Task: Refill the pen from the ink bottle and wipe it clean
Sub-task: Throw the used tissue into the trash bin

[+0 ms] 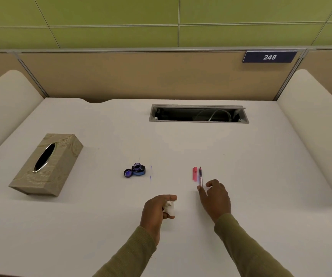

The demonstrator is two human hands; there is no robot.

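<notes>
The pen (201, 176) is right of centre on the surface (261, 176), its long axis running up-frame with the nib at the far end. Its near end meets the right hand's (215, 198) fingertips, and I cannot tell whether they pinch it or only touch it. The left hand (157, 210) grips a crumpled tissue (169, 209); the open ink bottle (139, 169) stands left of centre.

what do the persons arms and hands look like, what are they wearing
Both arms wear long olive-green sleeves, the left sleeve and right sleeve alike, with cuffs ending at the wrists. The left hand and right hand are bare: no gloves, rings or watch visible.
</notes>
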